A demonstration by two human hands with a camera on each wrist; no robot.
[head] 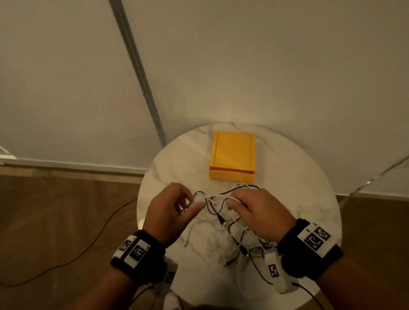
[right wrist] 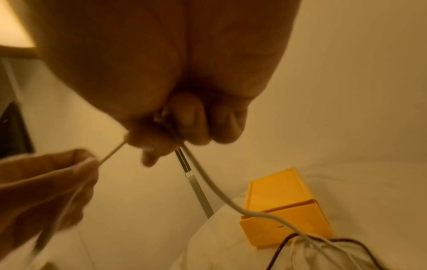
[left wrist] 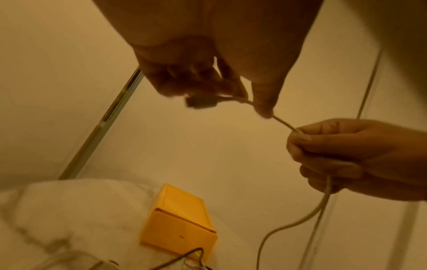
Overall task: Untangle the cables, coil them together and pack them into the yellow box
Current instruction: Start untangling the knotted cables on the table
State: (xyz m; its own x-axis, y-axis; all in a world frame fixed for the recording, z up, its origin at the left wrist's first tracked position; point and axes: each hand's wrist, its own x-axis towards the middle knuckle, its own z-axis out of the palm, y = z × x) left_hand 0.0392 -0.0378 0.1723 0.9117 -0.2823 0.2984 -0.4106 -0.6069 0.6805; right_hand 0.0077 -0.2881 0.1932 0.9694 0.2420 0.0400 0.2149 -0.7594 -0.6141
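Observation:
A tangle of white and black cables [head: 219, 211] hangs between my two hands above the round marble table [head: 292, 184]. My left hand [head: 171, 208] pinches a white cable [left wrist: 284, 124] near its plug [left wrist: 201, 103]. My right hand [head: 255, 213] grips the same white cable [right wrist: 208, 182] a short way along, fingers curled round it. Loose cable ends with plugs trail down onto the table under my right wrist. The yellow box [head: 233, 156] lies shut on the table just beyond the hands, also seen as the yellow box [left wrist: 180, 222] and the yellow box [right wrist: 286, 206].
A white wall rises right behind the table, with a metal strip [head: 134, 64] running down it. A dark cord [head: 77, 255] lies on the wooden floor to the left. Cords run from my wrist bands off the table's near edge.

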